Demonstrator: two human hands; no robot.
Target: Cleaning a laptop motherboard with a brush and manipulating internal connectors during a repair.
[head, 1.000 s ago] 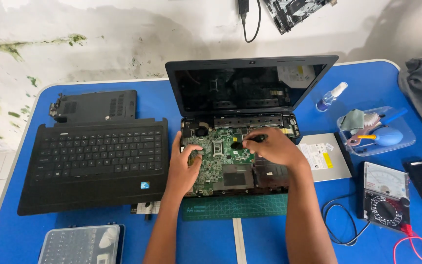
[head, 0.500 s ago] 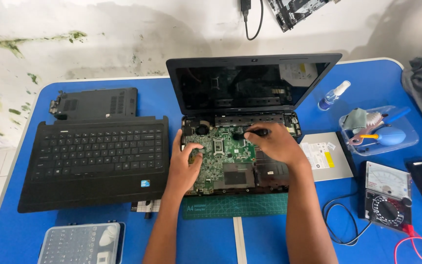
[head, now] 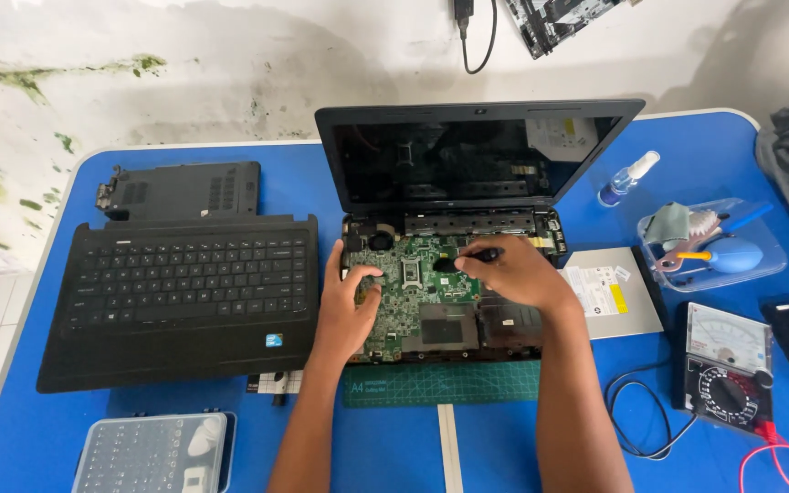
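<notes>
Blue table (head: 541, 438) below a stained white wall. An opened laptop (head: 468, 164) sits centred, its green motherboard (head: 413, 292) exposed, long axis left to right. Left hand (head: 349, 306) lies flat on the board's left part, fingers spread. Right hand (head: 513, 274) is closed around a black screwdriver (head: 478, 256), which points left toward the board's middle; this hand is nearer the tip. Removed keyboard panel (head: 180, 297) lies left; analogue multimeter (head: 725, 365) right.

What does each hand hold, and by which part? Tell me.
The right hand grips a black screwdriver by its handle. The left hand holds nothing; it rests flat on the green motherboard.
</notes>
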